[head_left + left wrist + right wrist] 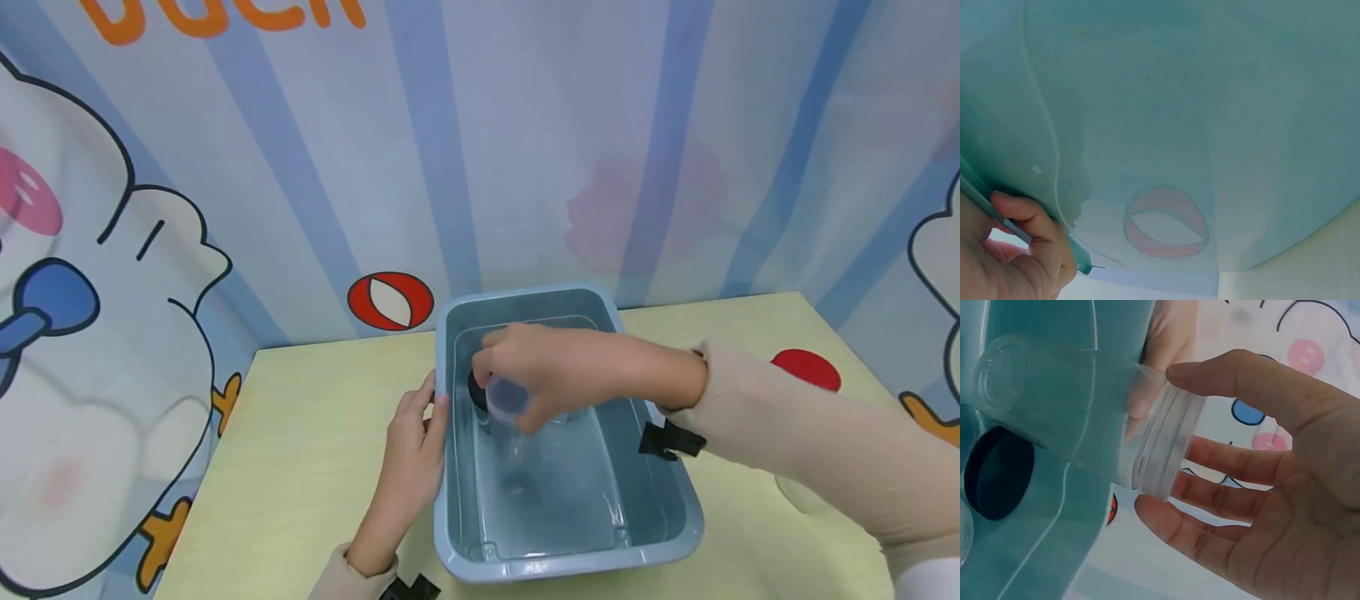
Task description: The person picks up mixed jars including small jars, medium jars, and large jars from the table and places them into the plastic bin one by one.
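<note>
A blue-grey plastic basin (570, 571) stands on the table. My left hand (415, 433) grips its left rim, the fingers curled over the edge in the left wrist view. Inside the basin, my right hand (536, 367) holds a clear jar (1054, 403) by its translucent lid (1169, 440), thumb on one side and fingers on the other. The jar is upright in the head view. Beside it is a jar with a black lid (1000, 472), partly hidden by my right hand. The edge of another clear thing (965, 534) shows next to that.
A red round top (806, 368) shows on the table to the right. Below the sleeve a clear rounded base (801, 496) is visible; the arm hides what lies between. A printed curtain (525, 150) hangs behind the pale yellow table (322, 450).
</note>
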Tool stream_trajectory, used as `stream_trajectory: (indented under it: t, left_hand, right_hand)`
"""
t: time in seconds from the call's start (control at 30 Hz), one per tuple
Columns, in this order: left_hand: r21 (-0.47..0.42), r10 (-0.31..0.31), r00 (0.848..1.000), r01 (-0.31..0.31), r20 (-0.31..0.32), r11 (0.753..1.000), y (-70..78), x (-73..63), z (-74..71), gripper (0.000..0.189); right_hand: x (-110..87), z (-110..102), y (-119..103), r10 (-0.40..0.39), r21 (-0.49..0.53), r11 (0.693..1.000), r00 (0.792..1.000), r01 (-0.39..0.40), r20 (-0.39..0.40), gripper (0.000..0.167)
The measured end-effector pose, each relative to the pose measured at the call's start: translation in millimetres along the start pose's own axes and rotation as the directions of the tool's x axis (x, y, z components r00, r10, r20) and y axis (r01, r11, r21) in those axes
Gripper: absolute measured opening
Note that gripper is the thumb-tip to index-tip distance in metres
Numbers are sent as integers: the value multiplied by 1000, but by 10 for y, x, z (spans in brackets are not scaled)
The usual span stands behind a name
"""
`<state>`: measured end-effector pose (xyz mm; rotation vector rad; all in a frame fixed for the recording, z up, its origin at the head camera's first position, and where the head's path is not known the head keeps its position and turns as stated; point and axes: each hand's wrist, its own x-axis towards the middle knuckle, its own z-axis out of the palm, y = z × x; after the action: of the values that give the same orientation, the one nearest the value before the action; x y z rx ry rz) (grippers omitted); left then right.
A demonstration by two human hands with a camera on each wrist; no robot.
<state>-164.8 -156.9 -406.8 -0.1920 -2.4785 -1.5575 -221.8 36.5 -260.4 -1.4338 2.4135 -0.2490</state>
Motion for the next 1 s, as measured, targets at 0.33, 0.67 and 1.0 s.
stream_trajectory:
  t: [0.33, 0.67, 1.0]
  left_hand:
    - [-20, -4, 1000, 5, 11, 1000, -12, 0, -6, 49]
    - [-29, -7, 1000, 8, 6, 1000, -10, -2, -6, 48]
    - [-35, -6, 1000, 7, 10, 999, -9, -1, -14, 49]
  right_hand:
    - [153, 203, 1, -19, -86, 996, 1000, 19, 1, 44]
    - [303, 335, 27, -32, -89, 996, 999, 34, 13, 51]
    - [369, 414, 61, -5, -78, 997, 1000, 5, 2, 49]
